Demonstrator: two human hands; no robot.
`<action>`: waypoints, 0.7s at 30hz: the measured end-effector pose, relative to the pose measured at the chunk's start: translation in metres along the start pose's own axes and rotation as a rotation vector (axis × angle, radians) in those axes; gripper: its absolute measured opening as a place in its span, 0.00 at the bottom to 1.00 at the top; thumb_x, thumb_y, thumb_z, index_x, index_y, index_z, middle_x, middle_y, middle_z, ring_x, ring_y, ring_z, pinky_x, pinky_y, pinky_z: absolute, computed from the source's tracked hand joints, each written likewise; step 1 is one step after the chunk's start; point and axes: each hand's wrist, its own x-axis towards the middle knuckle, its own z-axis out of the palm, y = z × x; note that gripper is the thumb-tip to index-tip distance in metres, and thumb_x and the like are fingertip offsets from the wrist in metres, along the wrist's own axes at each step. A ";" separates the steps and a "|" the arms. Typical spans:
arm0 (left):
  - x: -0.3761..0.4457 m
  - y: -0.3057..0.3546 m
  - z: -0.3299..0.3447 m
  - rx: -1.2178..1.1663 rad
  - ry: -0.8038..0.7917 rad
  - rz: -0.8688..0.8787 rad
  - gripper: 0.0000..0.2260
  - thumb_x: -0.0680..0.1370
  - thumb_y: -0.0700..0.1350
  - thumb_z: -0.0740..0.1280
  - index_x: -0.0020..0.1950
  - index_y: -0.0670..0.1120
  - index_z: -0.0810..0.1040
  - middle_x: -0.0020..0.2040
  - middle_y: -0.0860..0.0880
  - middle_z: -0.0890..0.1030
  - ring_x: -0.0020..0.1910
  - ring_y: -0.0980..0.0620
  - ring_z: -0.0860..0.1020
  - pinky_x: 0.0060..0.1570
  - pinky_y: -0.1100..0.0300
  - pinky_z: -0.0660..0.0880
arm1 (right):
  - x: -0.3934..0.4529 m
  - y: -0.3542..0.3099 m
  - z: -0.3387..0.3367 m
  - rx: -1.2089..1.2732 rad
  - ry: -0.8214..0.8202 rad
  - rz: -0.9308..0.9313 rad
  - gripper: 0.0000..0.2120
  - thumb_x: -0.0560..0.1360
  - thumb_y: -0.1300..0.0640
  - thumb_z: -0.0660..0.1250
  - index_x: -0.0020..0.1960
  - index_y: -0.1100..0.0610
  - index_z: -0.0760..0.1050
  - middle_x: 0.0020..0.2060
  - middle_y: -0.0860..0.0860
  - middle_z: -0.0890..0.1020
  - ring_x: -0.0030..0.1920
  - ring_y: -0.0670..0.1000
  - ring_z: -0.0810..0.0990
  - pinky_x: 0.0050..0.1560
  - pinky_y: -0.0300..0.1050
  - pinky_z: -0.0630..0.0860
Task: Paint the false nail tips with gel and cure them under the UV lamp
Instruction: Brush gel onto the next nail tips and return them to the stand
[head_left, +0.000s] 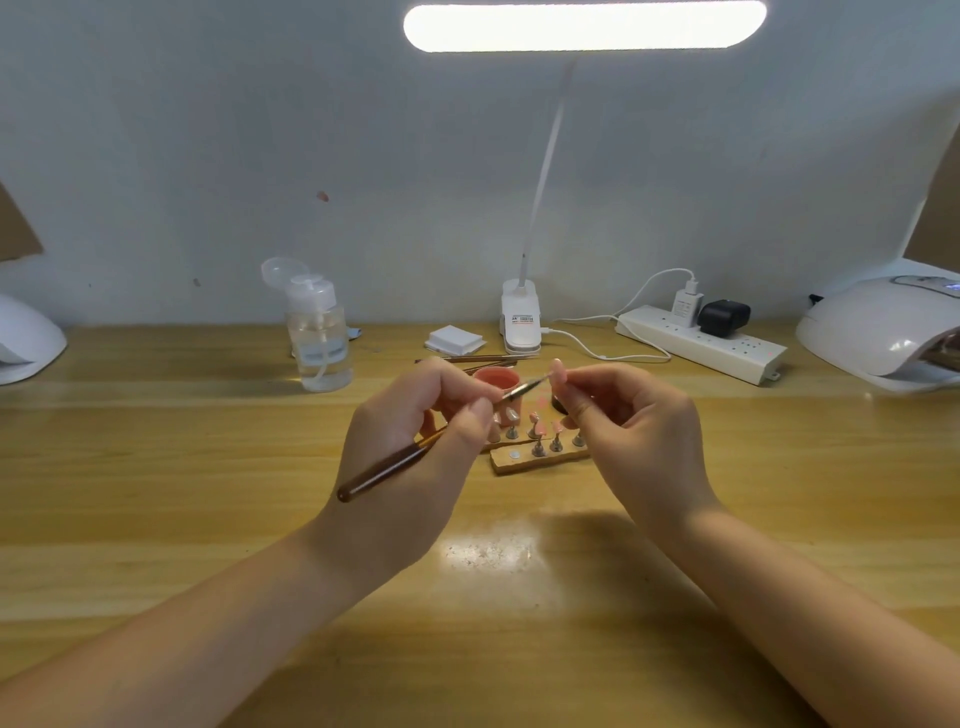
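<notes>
My left hand (415, 431) grips a brown-handled gel brush (395, 465) like a pen, its bristle end touching a pink false nail tip (558, 370). My right hand (631, 421) pinches that tip's stand between thumb and fingers, holding it above the table. Below the hands, a wooden holder (540, 460) carries several pink nail tips (540, 427) on small metal stands. An open pot of pink gel (496, 378) sits just behind my left fingers. A white UV lamp (883, 332) stands at the far right.
A clear pump bottle (319, 338) stands at back left. White pads (454, 340), a clip desk lamp (521, 322), and a power strip (701, 343) with plugs line the back wall. Spare brushes (478, 359) lie behind the pot. Another white device (26, 343) is at far left.
</notes>
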 end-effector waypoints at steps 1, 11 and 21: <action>0.001 0.001 0.001 0.010 0.007 0.013 0.05 0.76 0.49 0.64 0.47 0.51 0.80 0.40 0.58 0.82 0.42 0.56 0.80 0.40 0.64 0.74 | 0.000 0.000 0.000 -0.001 -0.002 -0.002 0.06 0.74 0.57 0.71 0.50 0.54 0.83 0.37 0.48 0.84 0.37 0.53 0.82 0.37 0.57 0.79; 0.000 0.002 0.001 0.018 0.015 0.016 0.04 0.76 0.49 0.65 0.46 0.51 0.80 0.40 0.59 0.82 0.43 0.58 0.80 0.41 0.65 0.75 | 0.000 0.000 0.000 -0.042 -0.009 -0.031 0.06 0.74 0.61 0.71 0.51 0.56 0.82 0.40 0.48 0.84 0.40 0.48 0.83 0.40 0.48 0.82; 0.000 0.001 0.001 -0.004 0.016 0.002 0.06 0.74 0.49 0.63 0.45 0.52 0.79 0.39 0.59 0.82 0.43 0.58 0.80 0.41 0.67 0.73 | -0.001 -0.003 0.001 -0.005 -0.015 -0.008 0.05 0.74 0.61 0.72 0.48 0.53 0.83 0.36 0.46 0.84 0.37 0.49 0.82 0.39 0.50 0.80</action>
